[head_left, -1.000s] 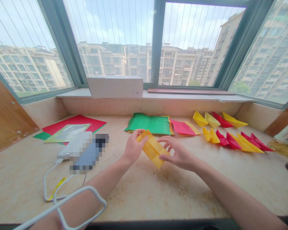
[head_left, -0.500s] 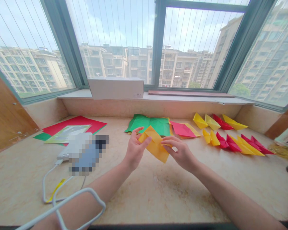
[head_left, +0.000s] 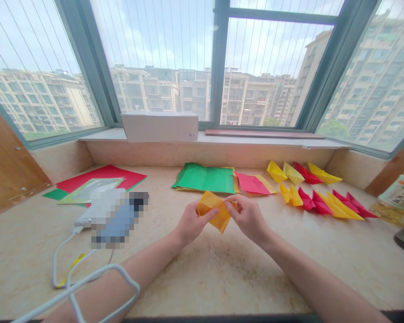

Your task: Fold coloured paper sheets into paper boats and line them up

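A partly folded sheet of orange-yellow paper [head_left: 217, 219] is held up between both hands, above the counter. My left hand [head_left: 192, 222] grips its left side, the thumb across the front and the other fingers behind. At the upper right edge, my right hand [head_left: 247, 216] pinches the paper between thumb and fingers. The fingers behind the sheet are mostly hidden. Just beyond the hands lie a stack of green paper [head_left: 204, 178] and a pink-red sheet [head_left: 252, 183] on yellow ones.
Several folded yellow and red paper shapes [head_left: 314, 202] stand in two rows at the right, near a bottle [head_left: 399, 193]. Red sheets [head_left: 101, 172], a white device [head_left: 104, 202] and a white cable [head_left: 111, 268] are at the left. A white box [head_left: 160, 127] sits on the sill.
My right-hand fingers have curled in to a tighter pinch on the paper's upper right edge. Both hands and the paper sit slightly lower, and the view has shifted a little.
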`<state>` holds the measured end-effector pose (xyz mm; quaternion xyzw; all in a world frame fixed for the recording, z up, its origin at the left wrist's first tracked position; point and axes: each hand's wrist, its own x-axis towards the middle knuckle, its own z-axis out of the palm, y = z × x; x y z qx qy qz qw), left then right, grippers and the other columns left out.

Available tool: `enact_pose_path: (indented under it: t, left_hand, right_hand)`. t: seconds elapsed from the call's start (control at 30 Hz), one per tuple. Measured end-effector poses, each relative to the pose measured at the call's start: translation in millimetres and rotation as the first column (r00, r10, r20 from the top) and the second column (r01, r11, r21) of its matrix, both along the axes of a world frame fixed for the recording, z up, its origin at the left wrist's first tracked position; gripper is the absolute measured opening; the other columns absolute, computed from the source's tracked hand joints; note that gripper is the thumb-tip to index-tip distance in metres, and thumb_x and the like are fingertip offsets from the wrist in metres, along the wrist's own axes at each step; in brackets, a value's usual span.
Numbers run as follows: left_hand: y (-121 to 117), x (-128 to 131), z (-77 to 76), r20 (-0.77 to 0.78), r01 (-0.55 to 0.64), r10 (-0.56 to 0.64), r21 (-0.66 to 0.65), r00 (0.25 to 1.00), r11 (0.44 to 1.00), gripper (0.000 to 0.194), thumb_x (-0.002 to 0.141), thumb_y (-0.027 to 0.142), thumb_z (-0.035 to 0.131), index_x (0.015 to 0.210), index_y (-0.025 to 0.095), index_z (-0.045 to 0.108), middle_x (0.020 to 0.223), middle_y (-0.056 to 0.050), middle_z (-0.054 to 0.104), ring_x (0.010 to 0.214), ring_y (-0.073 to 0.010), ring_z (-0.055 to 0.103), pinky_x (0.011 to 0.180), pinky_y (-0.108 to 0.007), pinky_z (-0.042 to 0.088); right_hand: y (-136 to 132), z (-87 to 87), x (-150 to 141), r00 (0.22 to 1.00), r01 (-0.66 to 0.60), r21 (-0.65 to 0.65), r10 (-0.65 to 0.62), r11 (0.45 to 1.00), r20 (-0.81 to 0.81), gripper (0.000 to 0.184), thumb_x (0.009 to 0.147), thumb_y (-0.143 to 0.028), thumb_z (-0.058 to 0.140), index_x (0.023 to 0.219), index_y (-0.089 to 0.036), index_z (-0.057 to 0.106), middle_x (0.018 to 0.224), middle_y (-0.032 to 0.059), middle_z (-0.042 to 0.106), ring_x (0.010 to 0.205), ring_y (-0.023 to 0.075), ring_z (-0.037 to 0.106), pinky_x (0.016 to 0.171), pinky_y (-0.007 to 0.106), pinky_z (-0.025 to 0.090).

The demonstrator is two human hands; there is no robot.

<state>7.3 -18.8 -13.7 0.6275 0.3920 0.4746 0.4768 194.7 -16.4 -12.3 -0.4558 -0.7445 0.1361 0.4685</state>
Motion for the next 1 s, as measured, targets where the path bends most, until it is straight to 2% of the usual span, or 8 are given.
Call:
enact_pose_path:
  t: [0.17,0.4,0.5,0.63,0.77,0.87,1.0]
  left_hand:
    - [-4,2,1.9,-0.106,-0.06,0.071,0.104,0.992,0.993,0.026,0.08,0.037,0.069,0.086,0.011,0.071,0.076,-0.003,0.068,0.066,-0.0138,0.058,0.06,-0.022,0.046]
    - [-10,4,6.3,-0.128,-0.013,0.048,0.257,0.991,0.966,0.022,0.08,0.035,0.07,0.077,0.013,0.068,0.069,0.0,0.064,0.062,-0.0115,0.054,0.059,-0.02,0.044]
    - [-11,5,6.8,-0.092,-0.048,0.071,0.226,0.993,0.973,0.02,0.079,0.033,0.07,0.079,0.013,0.07,0.071,-0.001,0.066,0.063,-0.0121,0.056,0.059,-0.021,0.045]
    - [-8,4,6.5,-0.012,-0.056,0.058,0.106,0.998,0.993,0.022,0.077,0.033,0.07,0.082,0.012,0.071,0.075,-0.003,0.068,0.066,-0.0139,0.059,0.06,-0.022,0.047]
    - [-2,0,7.1,0.067,-0.094,0.091,0.049,0.994,0.994,0.022,0.073,0.031,0.073,0.082,0.011,0.071,0.076,-0.004,0.069,0.067,-0.015,0.061,0.063,-0.024,0.049]
    - [-1,-1,8.2,0.076,-0.098,0.096,0.036,0.993,0.994,0.022,0.071,0.031,0.075,0.08,0.011,0.07,0.074,-0.004,0.068,0.066,-0.0149,0.061,0.062,-0.024,0.048]
    - [-4,0,7.8,0.078,-0.061,0.059,0.026,0.995,0.998,0.027,0.071,0.036,0.076,0.08,0.012,0.07,0.074,-0.004,0.068,0.066,-0.0149,0.061,0.061,-0.024,0.047]
  right_hand:
    - [-3,1.7,-2,0.999,0.05,-0.049,-0.051,0.998,-0.018,0.018,0.089,-0.026,0.055,0.087,-0.02,0.071,0.079,0.0018,0.074,0.062,0.0159,0.063,0.06,0.026,0.044]
    - [-3,1.6,-6,0.995,0.081,-0.079,-0.086,0.994,-0.054,0.02,0.089,-0.03,0.056,0.083,-0.02,0.073,0.076,0.0014,0.074,0.059,0.0163,0.063,0.059,0.027,0.044]
    - [-4,2.8,-7,0.993,0.082,-0.06,-0.087,0.995,-0.077,0.021,0.089,-0.031,0.056,0.085,-0.02,0.073,0.076,0.0018,0.074,0.059,0.0159,0.062,0.057,0.026,0.044]
    - [-4,2.2,-8,0.99,0.042,-0.056,-0.049,0.998,-0.13,0.022,0.089,-0.034,0.057,0.093,-0.019,0.073,0.082,0.0042,0.074,0.062,0.0163,0.062,0.057,0.026,0.046]
    - [-2,-0.1,-8,0.981,-0.05,-0.13,0.024,0.99,-0.192,0.029,0.087,-0.039,0.06,0.103,-0.017,0.072,0.092,0.0075,0.075,0.068,0.0181,0.066,0.061,0.028,0.051]
    - [-1,-0.9,-7,0.974,-0.124,-0.194,0.082,0.973,-0.213,0.03,0.087,-0.042,0.06,0.097,-0.016,0.073,0.085,0.0072,0.076,0.069,0.0195,0.067,0.061,0.028,0.052]
    - [-1,0.5,-6,0.975,-0.113,-0.21,0.068,0.971,-0.211,0.032,0.086,-0.046,0.061,0.088,-0.016,0.073,0.079,0.0069,0.075,0.063,0.0188,0.064,0.055,0.027,0.048]
